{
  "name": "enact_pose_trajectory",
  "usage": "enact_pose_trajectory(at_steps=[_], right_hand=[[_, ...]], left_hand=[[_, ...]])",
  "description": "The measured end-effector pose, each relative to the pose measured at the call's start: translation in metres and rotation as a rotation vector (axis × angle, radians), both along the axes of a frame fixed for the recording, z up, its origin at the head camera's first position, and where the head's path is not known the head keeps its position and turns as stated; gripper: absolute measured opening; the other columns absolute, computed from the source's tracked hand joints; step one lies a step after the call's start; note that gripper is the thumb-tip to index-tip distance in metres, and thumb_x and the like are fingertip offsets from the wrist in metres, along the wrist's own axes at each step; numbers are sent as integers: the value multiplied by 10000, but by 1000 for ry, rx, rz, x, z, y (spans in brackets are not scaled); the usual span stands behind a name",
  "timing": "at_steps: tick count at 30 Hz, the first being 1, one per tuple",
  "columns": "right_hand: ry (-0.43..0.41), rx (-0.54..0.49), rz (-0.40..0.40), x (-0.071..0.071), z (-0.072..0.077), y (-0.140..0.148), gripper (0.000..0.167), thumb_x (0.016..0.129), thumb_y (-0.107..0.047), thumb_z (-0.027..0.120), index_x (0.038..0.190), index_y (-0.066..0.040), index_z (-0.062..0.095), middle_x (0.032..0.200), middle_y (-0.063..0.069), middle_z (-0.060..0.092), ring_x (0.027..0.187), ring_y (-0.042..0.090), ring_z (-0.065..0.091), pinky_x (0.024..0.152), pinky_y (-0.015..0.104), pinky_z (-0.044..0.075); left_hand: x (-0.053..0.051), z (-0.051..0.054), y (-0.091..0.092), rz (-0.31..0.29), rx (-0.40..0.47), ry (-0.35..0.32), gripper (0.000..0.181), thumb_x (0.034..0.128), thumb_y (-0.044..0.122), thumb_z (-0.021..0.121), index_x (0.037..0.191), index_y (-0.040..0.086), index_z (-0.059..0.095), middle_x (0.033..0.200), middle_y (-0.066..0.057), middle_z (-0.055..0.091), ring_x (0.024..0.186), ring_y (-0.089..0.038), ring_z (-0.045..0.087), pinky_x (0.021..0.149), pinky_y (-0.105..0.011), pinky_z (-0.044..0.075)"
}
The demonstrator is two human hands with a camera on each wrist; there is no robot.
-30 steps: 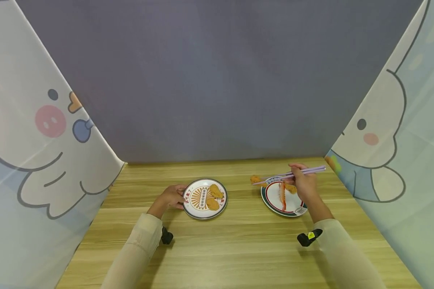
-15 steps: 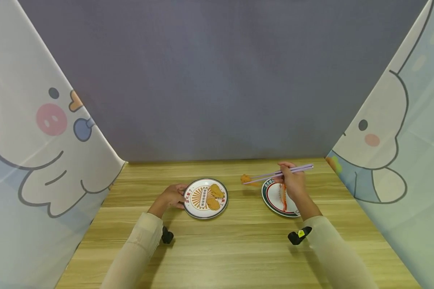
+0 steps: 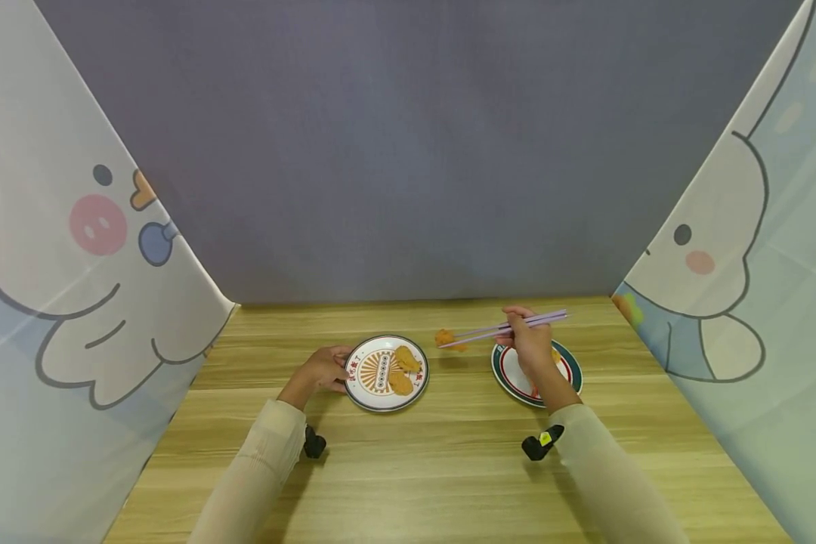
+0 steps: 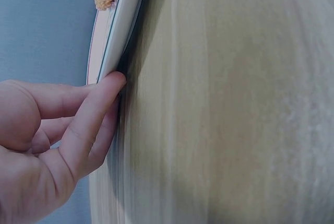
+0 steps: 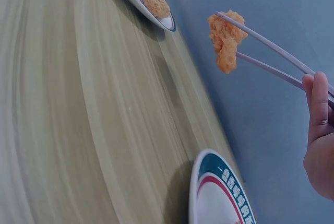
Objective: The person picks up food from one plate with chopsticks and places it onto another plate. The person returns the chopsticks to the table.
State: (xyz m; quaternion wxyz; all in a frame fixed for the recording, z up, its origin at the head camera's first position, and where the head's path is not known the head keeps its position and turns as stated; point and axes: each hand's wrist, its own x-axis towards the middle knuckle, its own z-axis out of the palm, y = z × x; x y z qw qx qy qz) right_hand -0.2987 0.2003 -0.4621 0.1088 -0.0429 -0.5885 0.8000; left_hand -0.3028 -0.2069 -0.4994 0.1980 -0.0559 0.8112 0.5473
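As the right forearm (image 3: 559,387) covers part of the right plate (image 3: 508,375), the red food (image 3: 534,391) there is hardly seen. The left hand (image 3: 323,369) pinches the rim of the left plate (image 3: 365,398), near two drumsticks (image 3: 401,384). The right hand (image 3: 532,346), cut off in its wrist view, grips chopsticks (image 3: 544,318) which hold a third drumstick (image 5: 225,42) to its left, above the desk (image 3: 408,468), between the plates.

Surface (image 3: 421,476) is showing streaky, yellowish wood grain; sunburst-printed plate (image 3: 372,381) is lying at left, green-rimmed plate (image 3: 514,372) is lying apart at right.
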Motion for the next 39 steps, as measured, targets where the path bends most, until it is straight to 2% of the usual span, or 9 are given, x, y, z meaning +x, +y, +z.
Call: enact_pose_trajectory(at_steps=[9,16,18,23,30,39], right_hand=[[19,1,-2,-3,-4,-21,182,1038,-38,522,1138,80,617,687,53,633,521,130,683,507,228,614],[31,24,6,-6,-3,-37,261,1032,-29,512,1211,152,569,696,56,639,521,117,673,521,234,621],[37,36,12,-6,-3,-41,243,1032,-30,511,1191,139,587,689,53,642,522,120,678,522,234,621],[32,40,21,-8,-6,-52,163,1033,-48,534,1094,30,663,692,63,644,531,146,693,520,243,623],[23,69,50,-11,-12,-69,253,1033,-56,532,1191,116,627,730,61,621,564,140,700,530,240,626],[26,107,70,-10,-16,-90,249,1028,-34,521,1183,121,638,737,88,608,540,131,690,523,248,626]], left_hand=[[0,-1,1,5,3,-4,697,876,-178,621,1518,33,449,1250,-245,484,857,-238,645,692,-341,664],[1,3,3,-8,1,4,685,880,-183,615,1515,7,441,1278,-275,481,873,-254,650,701,-354,667],[1,3,3,-9,1,5,679,882,-185,611,1512,-1,440,1279,-283,481,887,-262,652,706,-364,668],[1,2,2,5,9,-7,676,883,-192,607,1510,2,444,1262,-275,493,903,-273,651,705,-377,668],[0,0,3,1,10,-19,672,896,-180,612,1515,21,446,1256,-246,487,915,-263,646,723,-374,669],[0,1,3,7,10,-11,679,888,-195,606,1513,14,447,1217,-239,474,911,-267,638,717,-376,669]])
